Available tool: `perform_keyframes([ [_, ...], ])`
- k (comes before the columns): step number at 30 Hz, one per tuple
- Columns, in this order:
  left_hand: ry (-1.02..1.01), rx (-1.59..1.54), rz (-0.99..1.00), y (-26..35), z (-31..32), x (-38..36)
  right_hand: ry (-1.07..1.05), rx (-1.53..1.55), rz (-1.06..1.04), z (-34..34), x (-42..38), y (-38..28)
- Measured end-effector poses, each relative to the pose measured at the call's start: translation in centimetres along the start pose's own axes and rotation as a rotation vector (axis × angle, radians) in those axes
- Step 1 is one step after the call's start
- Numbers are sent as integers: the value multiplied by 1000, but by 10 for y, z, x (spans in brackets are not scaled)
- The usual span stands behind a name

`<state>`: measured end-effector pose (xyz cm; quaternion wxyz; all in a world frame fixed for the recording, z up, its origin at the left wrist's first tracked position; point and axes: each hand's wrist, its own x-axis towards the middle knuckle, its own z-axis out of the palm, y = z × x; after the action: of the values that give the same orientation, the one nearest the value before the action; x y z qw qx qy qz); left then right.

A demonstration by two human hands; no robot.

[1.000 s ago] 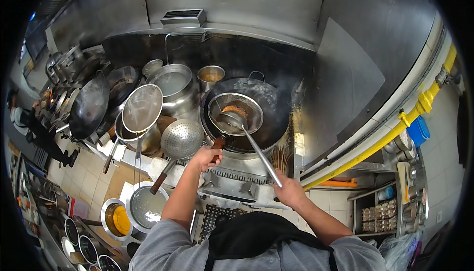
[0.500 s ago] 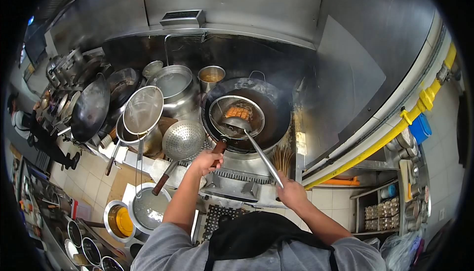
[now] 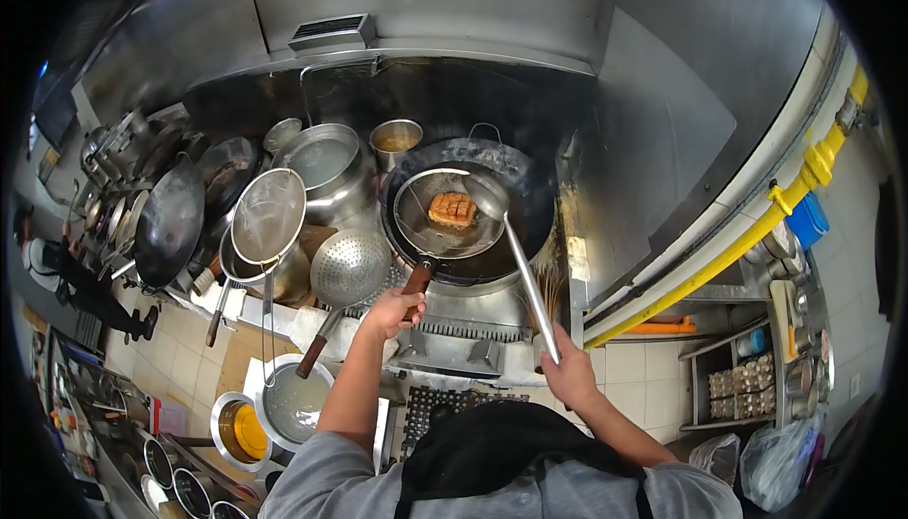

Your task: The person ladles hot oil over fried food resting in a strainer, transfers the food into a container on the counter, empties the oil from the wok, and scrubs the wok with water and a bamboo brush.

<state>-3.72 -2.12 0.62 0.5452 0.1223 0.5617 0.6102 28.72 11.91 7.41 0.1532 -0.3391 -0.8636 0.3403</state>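
In the head view, one brown piece of food [image 3: 452, 209], cut in squares on top, is held in a round strainer [image 3: 423, 233] over the big wok [image 3: 535, 199]. The strainer's brown handle is gripped by the left hand [image 3: 392, 313], and the ladle [image 3: 487, 196] is gripped by its long handle in the right hand [image 3: 572, 374]. The ladle's bowl is held over the strainer's right side, and its handle is crossed over the brush [image 3: 551, 303]. The wok's left side is crowded by one metal cup [image 3: 395, 141], one big pot [image 3: 322, 162] and one scoop with holes [image 3: 351, 268]. Farther left, one mesh sieve [image 3: 270, 216] and two dark pans [image 3: 170, 226] are seen. Two bowls [image 3: 221, 432] are set low down, one with orange liquid. One other person [image 3: 90, 283] is seen far left.
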Motion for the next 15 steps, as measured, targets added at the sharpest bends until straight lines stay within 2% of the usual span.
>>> perform_keyframes([
  [1,4,3,1,-1,0,0,91,55,-65,0,3,-1],
  [5,-2,-8,12,-4,0,0,124,160,52,-4,9,-3],
  [6,-3,-25,17,-4,0,0,165,158,15,4,10,14],
  [13,-13,-70,6,-2,0,3,119,196,75,4,4,16],
  [15,-13,-66,13,-1,3,2,132,171,17,8,4,22],
])
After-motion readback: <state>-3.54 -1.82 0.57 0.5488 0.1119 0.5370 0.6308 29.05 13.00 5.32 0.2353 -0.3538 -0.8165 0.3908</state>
